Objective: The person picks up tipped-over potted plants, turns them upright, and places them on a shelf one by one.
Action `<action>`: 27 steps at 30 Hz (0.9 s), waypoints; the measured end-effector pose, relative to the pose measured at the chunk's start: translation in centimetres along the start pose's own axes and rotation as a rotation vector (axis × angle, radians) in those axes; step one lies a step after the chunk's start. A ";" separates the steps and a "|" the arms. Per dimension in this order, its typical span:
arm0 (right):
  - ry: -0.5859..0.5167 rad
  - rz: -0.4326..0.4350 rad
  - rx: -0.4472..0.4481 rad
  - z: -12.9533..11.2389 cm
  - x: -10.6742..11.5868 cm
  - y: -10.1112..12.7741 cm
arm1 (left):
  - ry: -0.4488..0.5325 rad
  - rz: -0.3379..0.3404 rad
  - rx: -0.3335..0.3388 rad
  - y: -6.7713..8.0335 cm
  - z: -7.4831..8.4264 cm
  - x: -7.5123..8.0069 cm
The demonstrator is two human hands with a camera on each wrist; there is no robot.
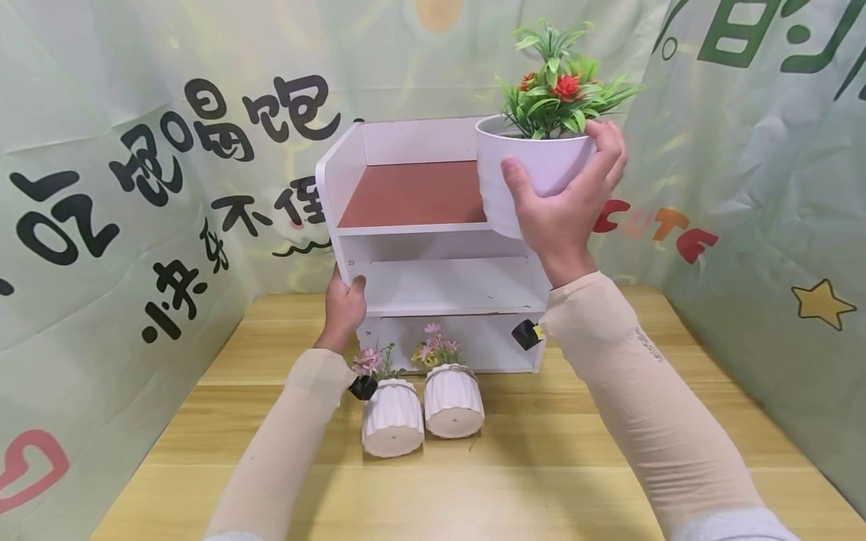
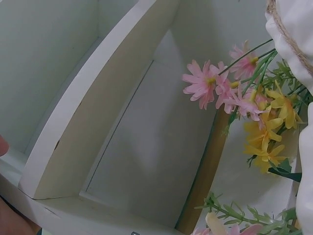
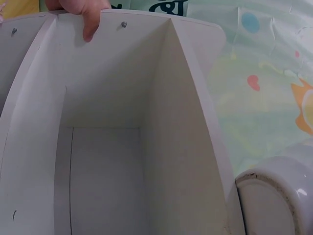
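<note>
Down at the near middle of the counter (image 1: 541, 481), two small white ribbed pots stand side by side, practically touching: the left small pot (image 1: 392, 427) with pink blooms, the right small pot (image 1: 454, 410) with pink and yellow flowers and twine round its neck. Neither is being handled.

Just behind them, toward the far edge of the counter, stands the white shelf unit (image 1: 433, 278), open-fronted, with a reddish-brown top tier. The left hand (image 1: 343, 306) is on its left side panel, fingers curled round the front edge at the middle tier, thumb showing at the front. That looks like a steadying grip. From the right wrist view, fingertips (image 3: 90, 22) hook over the panel edge near two screw heads.

And up high, the action: the right hand (image 1: 564, 203) has the large white pot (image 1: 531, 176) gripped from the side, thumb across the front wall and fingers wrapped over the rim on the far side. The green plant (image 1: 558, 83) with red flowers rises from it. The pot is in the air, off the counter, at the right front of the top tier and overlapping its edge.

To my eye, this is the carry-and-place step. The next move calls for lifting the base clear of the shelf's front lip and right side panel, moving it over the brown board, then lowering it level.
</note>
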State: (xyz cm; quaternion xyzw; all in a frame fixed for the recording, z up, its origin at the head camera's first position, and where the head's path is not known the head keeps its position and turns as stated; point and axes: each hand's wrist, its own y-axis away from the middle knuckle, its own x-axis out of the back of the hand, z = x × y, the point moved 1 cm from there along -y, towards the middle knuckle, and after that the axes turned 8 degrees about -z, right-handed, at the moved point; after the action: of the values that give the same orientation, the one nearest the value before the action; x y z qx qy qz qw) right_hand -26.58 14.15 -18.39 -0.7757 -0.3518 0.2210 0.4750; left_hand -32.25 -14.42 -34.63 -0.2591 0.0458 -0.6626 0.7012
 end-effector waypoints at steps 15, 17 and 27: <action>0.046 0.002 0.106 0.3 -1.3 0.4 | 0.001 -0.004 0.002 0.1 0.0 0.0; 0.062 -0.001 0.110 0.4 -1.4 0.4 | 0.003 -0.006 0.007 0.1 0.0 0.0; 0.104 -0.011 0.156 0.9 -2.4 0.3 | 0.005 -0.015 0.023 0.1 0.2 0.0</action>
State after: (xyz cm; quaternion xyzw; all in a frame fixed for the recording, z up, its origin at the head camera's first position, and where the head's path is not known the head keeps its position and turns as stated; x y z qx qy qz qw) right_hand -28.68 12.75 -19.06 -0.7448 -0.3127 0.2045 0.5528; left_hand -32.05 -14.40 -34.52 -0.2497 0.0377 -0.6689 0.6991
